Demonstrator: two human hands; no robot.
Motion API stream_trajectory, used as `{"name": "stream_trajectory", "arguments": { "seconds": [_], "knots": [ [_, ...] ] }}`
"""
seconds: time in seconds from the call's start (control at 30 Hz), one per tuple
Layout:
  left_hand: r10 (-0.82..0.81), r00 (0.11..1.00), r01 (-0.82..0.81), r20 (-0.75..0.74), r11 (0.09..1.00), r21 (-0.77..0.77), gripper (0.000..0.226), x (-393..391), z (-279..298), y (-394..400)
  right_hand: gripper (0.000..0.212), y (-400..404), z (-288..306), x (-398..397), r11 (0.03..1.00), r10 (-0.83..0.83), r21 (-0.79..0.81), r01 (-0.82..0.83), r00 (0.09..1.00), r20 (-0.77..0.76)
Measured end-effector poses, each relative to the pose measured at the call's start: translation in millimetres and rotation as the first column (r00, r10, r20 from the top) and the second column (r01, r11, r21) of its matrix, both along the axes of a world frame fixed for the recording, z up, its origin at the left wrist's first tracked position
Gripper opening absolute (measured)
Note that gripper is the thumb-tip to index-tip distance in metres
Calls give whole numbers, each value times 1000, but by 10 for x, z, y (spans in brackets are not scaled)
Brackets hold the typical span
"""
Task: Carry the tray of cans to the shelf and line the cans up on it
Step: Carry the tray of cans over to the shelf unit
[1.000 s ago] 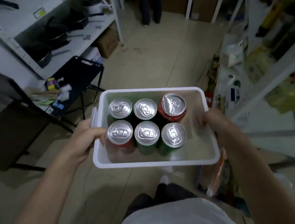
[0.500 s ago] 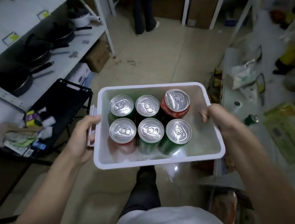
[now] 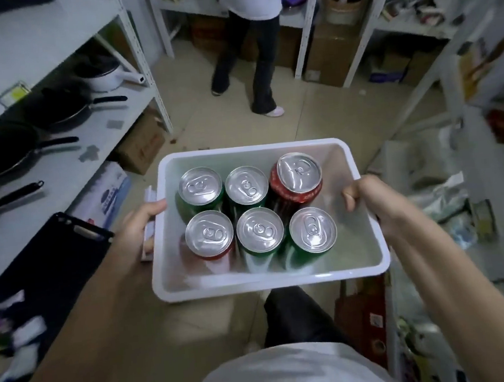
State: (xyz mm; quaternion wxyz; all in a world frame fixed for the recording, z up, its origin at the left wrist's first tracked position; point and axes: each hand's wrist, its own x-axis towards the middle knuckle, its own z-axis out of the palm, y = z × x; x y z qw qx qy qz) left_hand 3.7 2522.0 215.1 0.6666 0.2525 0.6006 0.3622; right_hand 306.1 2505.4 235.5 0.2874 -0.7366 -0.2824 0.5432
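- Your left hand and right hand are each clamped on a short side of the tray, which hangs between them above the floor.
- Six cans stand upright in two rows, nearer your left hand.
- Expect a heavy, stiff load; smooth cans may slide.
- Keep the tray level; hold it by its rims.

Shiny metal cans, seemingly plastic tray.

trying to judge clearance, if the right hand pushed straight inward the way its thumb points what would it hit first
Probably the near-right green can. The right hand grips the tray rim, thumb pointing inward; only bare tray floor lies between, though depth is unclear.
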Motion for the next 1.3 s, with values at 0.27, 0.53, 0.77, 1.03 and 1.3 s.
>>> {"name": "stream_trajectory", "arguments": {
  "seconds": [0.27,0.53,0.77,1.03,1.3],
  "knots": [
    [238,970,-242,44,963,123,39,329,-112,1654,31,2245,41,187,971,238,-14,-238,971,6],
    [410,911,-411,43,898,156,36,299,-133,2899,50,4171,26,-13,882,470,42,-470,883,3],
    [631,775,-619,29,750,235,38,-117,-328,3466,24,5415,41,-854,698,715,-23,-715,699,-21],
    [869,481,-864,116,447,230,41,-632,-496,3553,22,6259,26,-2237,403,914,22,-915,404,32],
    [990,-15,-989,140,-35,141,55,-963,-724,3172,24,6318,-372,-3999,-119,992,-80,-990,-122,39]
  ]
}}
